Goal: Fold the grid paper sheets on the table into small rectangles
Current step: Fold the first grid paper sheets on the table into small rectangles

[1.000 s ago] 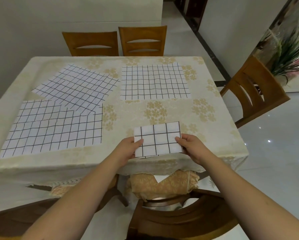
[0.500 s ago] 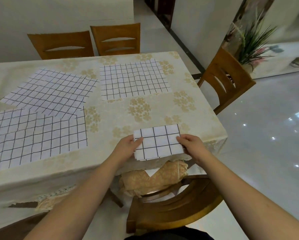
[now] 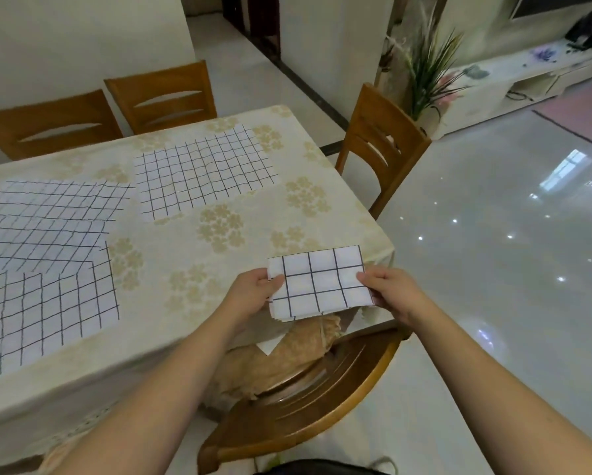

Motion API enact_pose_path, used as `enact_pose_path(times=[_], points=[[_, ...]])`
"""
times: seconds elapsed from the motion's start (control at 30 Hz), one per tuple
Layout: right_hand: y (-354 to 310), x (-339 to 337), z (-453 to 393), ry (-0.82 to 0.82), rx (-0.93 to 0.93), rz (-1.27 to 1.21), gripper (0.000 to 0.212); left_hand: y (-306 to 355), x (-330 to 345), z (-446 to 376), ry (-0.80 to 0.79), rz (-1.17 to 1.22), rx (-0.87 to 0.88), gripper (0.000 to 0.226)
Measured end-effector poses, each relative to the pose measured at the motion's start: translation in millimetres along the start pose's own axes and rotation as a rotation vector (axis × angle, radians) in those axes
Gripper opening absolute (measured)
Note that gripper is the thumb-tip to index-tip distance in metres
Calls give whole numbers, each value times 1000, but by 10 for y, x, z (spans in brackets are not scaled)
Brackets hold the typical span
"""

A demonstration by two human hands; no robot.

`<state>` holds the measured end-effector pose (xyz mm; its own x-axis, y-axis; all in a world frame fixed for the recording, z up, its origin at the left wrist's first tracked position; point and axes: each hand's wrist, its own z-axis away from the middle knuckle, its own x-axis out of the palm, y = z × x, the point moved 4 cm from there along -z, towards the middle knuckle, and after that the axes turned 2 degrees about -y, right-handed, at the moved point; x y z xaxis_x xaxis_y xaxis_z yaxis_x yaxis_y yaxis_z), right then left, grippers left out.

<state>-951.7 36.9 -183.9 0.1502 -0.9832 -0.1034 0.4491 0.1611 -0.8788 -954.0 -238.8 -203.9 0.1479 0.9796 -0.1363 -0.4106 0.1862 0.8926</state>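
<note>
View swung right since earlier | folded grid paper (image 3: pixel 318 282), long axis 9–3 o'clock | pinched by left hand (image 3: pixel 251 294) and right hand (image 3: pixel 392 294) | over table (image 3: pixel 253 214) edge, 5 o'clock corner

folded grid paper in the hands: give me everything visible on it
The folded grid paper is a small white rectangle with black hand-drawn-looking grid lines, several layers thick; uneven layer edges show along its near edge. It is held roughly flat at the table's near right corner. The left hand pinches its left edge, the right hand its right edge.
</note>
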Motion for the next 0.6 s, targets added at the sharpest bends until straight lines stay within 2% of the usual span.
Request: enact_pose_path(times=[0.23,0.4,0.6], points=[[270,-1095,329,106,10,-109,13,419,1167,9,-67,-33,5,23],[495,-1883,566,187,2,-130,13,658,2100,-11,-90,-54,24,16],[742,-2685,863,311,-18,-116,12,846,2973,-22,-191,-182,125,19]])
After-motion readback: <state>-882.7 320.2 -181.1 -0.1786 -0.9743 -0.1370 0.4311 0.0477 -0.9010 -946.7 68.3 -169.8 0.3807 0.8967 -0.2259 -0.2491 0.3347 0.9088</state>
